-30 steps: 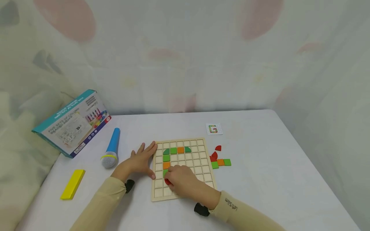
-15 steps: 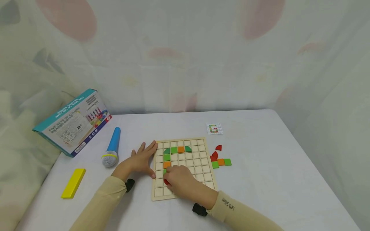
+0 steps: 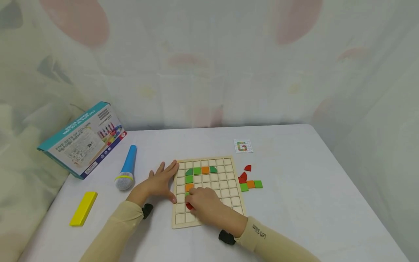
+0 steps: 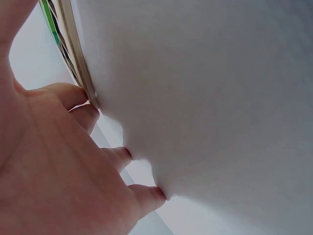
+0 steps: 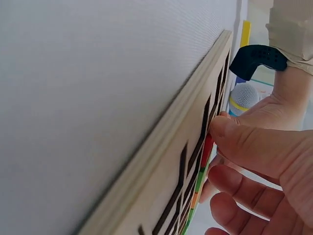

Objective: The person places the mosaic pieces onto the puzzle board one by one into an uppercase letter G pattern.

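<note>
A wooden grid board (image 3: pixel 209 158) lies flat on the white table. Along its left edge rests my left hand (image 3: pixel 158 187), fingers spread, thumb and index fingertips at the rim and the other fingertips on the cloth in the left wrist view. With my right hand (image 3: pixel 206 205) over the lower left cells, I pinch a red quarter-circle tile (image 3: pixel 189 206) at the board's surface. The right wrist view shows my thumb on the red tile (image 5: pixel 207 149). Green and orange squares and two green quarter-circles, such as the corner one (image 3: pixel 189 171), sit in the grid.
Right of the board lie loose red quarter-circles (image 3: pixel 247 168), an orange square (image 3: pixel 250 184) and green squares (image 3: pixel 258 184). Behind them is a small card (image 3: pixel 243 146) with a G pattern. To the left are a toy microphone (image 3: pixel 127 169), a yellow block (image 3: pixel 83 209) and a box (image 3: pixel 83 140).
Hardly anything differs. My right hand stays at the red tile with only a slight shift, and my left hand keeps its place at the board's edge.
</note>
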Available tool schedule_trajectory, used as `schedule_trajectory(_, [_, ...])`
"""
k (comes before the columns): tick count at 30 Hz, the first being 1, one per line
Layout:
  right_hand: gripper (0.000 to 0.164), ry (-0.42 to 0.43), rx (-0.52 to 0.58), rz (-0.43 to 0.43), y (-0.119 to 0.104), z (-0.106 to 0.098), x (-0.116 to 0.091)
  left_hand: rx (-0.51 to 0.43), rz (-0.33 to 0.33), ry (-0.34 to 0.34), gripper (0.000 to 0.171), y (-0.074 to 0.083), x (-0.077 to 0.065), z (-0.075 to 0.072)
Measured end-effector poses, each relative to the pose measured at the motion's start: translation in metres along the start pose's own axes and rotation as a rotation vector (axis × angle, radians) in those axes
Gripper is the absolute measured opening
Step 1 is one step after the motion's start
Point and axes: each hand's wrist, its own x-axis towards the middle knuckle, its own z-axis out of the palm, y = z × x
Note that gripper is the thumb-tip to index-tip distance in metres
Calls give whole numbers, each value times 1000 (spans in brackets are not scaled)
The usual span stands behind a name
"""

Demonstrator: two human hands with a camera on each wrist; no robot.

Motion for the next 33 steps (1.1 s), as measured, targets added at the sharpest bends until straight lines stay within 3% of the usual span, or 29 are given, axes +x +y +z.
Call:
schedule_trajectory(10, [21, 63, 58, 40, 26, -9, -19, -15, -14, 6, 134, -1, -2, 4])
schedule_trajectory(15, [24, 138, 115, 136, 57, -22, -44, -9, 5, 20, 133, 0, -2, 4])
schedule_trajectory(21, [27, 244, 152, 312, 108, -29, -84, -6, 13, 25, 135, -2, 0, 4])
schedule_trajectory(27, [31, 169, 180, 501, 144, -26, -113, 24, 15, 26, 134, -2, 1, 3])
schedule_trajectory(33, [30, 81, 191, 534, 158, -19, -118, 28, 14, 23, 134, -1, 1, 3])
